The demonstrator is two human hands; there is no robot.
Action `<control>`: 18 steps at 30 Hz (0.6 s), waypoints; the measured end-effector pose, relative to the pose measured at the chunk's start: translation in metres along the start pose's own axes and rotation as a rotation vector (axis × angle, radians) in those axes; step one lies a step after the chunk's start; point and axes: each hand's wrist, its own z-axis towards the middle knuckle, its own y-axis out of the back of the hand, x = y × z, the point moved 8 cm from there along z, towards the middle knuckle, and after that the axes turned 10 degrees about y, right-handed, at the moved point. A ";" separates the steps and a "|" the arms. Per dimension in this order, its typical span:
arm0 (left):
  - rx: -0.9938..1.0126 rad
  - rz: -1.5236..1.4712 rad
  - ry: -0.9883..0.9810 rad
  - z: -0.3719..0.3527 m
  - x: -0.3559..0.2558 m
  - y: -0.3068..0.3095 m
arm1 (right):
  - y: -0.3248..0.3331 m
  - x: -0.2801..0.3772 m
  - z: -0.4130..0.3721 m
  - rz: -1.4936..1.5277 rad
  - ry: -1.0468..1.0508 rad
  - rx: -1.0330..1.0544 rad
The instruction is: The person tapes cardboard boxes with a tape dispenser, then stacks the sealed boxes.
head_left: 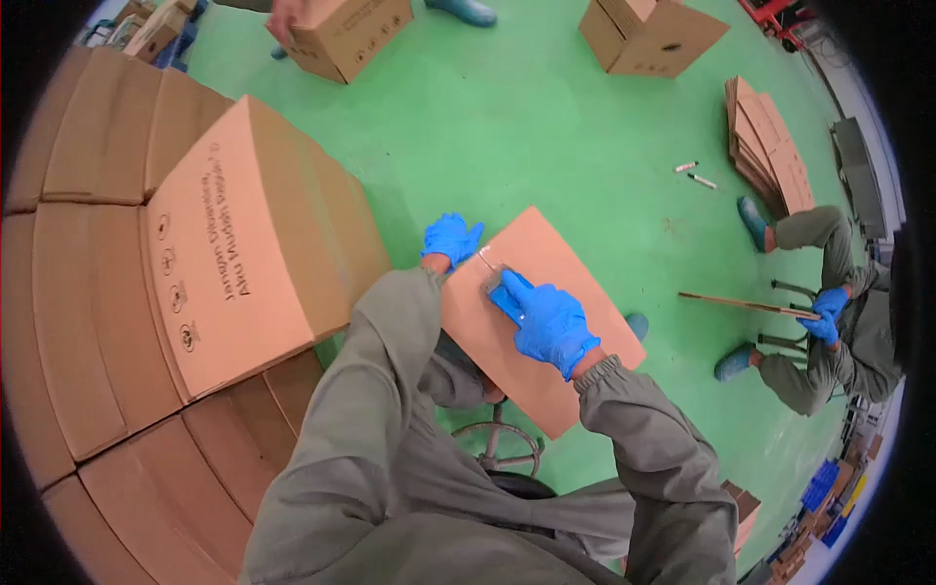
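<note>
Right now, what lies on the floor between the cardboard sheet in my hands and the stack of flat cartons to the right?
Two markers lie on bare green floor between the cardboard sheet and the stack, in the head view.

Green floor (546,127) sound around me. Stacked cartons (88,292) on my left; flat cardboard pile (770,156) and markers (701,181) ahead.

Both the left hand (451,237) and right hand (552,326) wear bright blue gloves, below grey-green sleeves with elasticated cuffs.
</note>
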 end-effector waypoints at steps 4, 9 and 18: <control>0.233 -0.418 -0.175 -0.049 -0.037 0.035 | -0.007 0.000 0.005 -0.042 -0.016 0.098; -0.166 -0.432 0.095 -0.117 -0.045 0.047 | -0.015 -0.003 0.008 -0.050 0.068 0.049; -0.290 -0.229 0.042 -0.139 -0.073 0.054 | -0.079 -0.086 -0.192 -0.299 0.157 0.335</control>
